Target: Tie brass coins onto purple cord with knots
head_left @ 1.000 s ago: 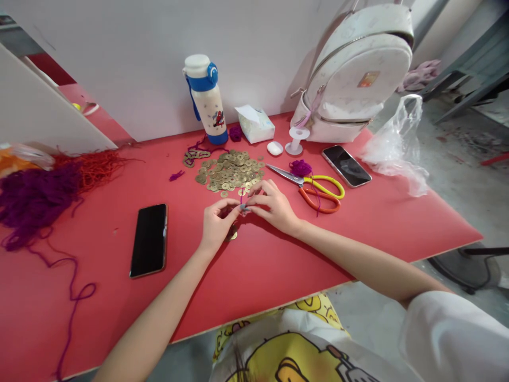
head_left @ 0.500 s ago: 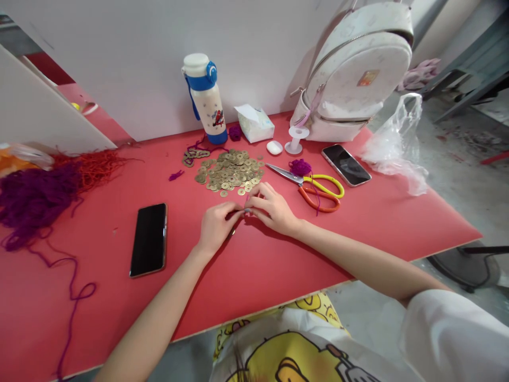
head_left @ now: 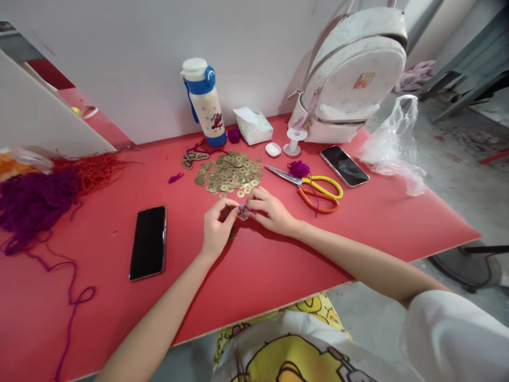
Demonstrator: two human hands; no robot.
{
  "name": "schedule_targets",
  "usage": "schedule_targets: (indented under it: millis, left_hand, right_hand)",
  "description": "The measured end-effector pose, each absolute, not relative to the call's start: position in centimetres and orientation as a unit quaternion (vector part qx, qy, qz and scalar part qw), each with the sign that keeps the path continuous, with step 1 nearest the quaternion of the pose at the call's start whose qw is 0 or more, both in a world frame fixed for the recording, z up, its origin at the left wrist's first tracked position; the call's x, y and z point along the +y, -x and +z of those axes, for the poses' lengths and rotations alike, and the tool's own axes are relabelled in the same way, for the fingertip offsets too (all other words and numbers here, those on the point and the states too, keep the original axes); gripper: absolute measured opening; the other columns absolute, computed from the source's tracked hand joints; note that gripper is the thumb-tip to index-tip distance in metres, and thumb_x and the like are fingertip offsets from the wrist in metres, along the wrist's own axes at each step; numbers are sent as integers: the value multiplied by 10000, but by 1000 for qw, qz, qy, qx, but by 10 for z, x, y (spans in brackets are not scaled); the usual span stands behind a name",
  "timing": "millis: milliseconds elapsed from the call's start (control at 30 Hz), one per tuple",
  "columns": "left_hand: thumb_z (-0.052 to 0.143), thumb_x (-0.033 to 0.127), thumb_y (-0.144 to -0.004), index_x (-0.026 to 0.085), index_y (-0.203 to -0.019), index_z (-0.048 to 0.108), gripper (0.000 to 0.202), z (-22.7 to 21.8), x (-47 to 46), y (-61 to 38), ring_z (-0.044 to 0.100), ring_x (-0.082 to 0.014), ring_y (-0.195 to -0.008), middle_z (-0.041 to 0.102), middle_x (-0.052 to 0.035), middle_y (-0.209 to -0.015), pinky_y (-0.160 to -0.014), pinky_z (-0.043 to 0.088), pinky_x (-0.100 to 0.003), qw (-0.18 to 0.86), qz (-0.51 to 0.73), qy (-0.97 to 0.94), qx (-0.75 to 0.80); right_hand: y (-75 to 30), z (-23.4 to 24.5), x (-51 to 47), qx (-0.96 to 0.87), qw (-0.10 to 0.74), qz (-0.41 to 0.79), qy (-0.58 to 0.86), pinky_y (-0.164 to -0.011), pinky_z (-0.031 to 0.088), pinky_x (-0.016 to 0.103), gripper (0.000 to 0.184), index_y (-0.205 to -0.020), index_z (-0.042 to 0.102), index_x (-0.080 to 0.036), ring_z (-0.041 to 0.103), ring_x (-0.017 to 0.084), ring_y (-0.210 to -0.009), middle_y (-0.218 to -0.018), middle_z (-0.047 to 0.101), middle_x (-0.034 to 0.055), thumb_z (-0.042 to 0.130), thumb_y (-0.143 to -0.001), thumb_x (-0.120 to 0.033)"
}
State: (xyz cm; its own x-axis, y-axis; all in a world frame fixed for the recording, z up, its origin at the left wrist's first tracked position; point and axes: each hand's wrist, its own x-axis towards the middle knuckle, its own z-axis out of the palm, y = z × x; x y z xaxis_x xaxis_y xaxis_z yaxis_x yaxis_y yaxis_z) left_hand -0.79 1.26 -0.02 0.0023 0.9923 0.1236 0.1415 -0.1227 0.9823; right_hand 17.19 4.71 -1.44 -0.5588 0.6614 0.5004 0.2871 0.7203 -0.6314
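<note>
My left hand (head_left: 217, 225) and my right hand (head_left: 270, 209) meet fingertip to fingertip just above the red table (head_left: 258, 265). Both are pinched on a short piece of purple thread (head_left: 243, 211) with something small and grey on it. A coin hangs or lies under my left fingers, mostly hidden. Just beyond the hands lies a pile of brass coins with holes (head_left: 228, 175). A strung chain of coins (head_left: 193, 156) lies at the pile's far left.
Scissors (head_left: 314, 188) with yellow and orange handles and a purple thread ball (head_left: 299, 168) lie right of the pile. A black phone (head_left: 148, 241) lies left, another phone (head_left: 344, 165) right. Bottle (head_left: 203, 101), tissue pack (head_left: 253, 126), empty spool (head_left: 293, 140), white backpack (head_left: 350, 74) stand behind. Purple and red yarn (head_left: 35, 196) lies far left.
Both hands stayed at the same spot, dipping toward the table and lifting slightly again while working the thread between the fingertips. Nothing else moved.
</note>
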Motion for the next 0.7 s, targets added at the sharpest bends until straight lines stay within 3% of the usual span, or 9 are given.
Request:
schedule_targets:
  millis: [100, 267, 400, 500, 567, 700]
  left_hand:
    - [678, 290, -821, 201, -824, 701, 92, -3, 15, 9, 567, -120, -494, 671, 4, -676, -470, 435, -232, 442, 494, -543, 516]
    - [700, 262, -797, 193, -718, 708, 106, -4, 21, 14, 612, -144, -679, 666, -18, -745, -619, 480, -246, 392, 475, -614, 495]
    - [706, 294, -799, 198, -726, 715, 121, -1, 22, 13, 617, -162, -762, 651, -36, -820, -664, 503, -263, 402, 444, -652, 464]
    - [717, 330, -794, 204, -736, 732, 139, 0, 22, 13, 626, -173, -821, 645, -54, -893, -681, 516, -270, 425, 434, -647, 461]
    - [742, 377, -773, 197, -720, 737, 188, 0, 21, 12, 627, -168, -794, 653, -71, -941, -659, 523, -276, 449, 445, -619, 466]
    - [808, 481, -685, 171, -680, 734, 319, -2, 19, 10, 493, -64, -512, 697, -111, -1088, -443, 419, -243, 552, 487, -493, 463]
  right_hand:
    - [-172, -13, 48, -846, 364, 266, 285, -752, 429, 314, 235, -825, 623, -184, 488, 193, -851, -865, 569, 60, 486, -991, -278]
    - [-172, -13, 47, -818, 357, 299, 338, -704, 404, 285, 333, -766, 592, -188, 501, 172, -792, -796, 552, 33, 526, -970, -443]
    - [-172, -13, 49, -790, 399, 329, 329, -699, 400, 283, 407, -715, 543, -185, 493, 158, -741, -745, 502, 21, 400, -1022, -411]
    - [-172, -14, 52, -773, 434, 339, 314, -670, 395, 279, 384, -698, 493, -192, 472, 157, -712, -705, 477, 6, 420, -1017, -394]
    - [-172, -15, 52, -769, 444, 343, 308, -668, 403, 276, 359, -718, 493, -194, 476, 155, -710, -713, 486, 4, 439, -1012, -393]
    - [-173, -15, 49, -787, 436, 322, 294, -713, 444, 279, 286, -812, 554, -194, 530, 157, -764, -825, 559, 33, 458, -1008, -379]
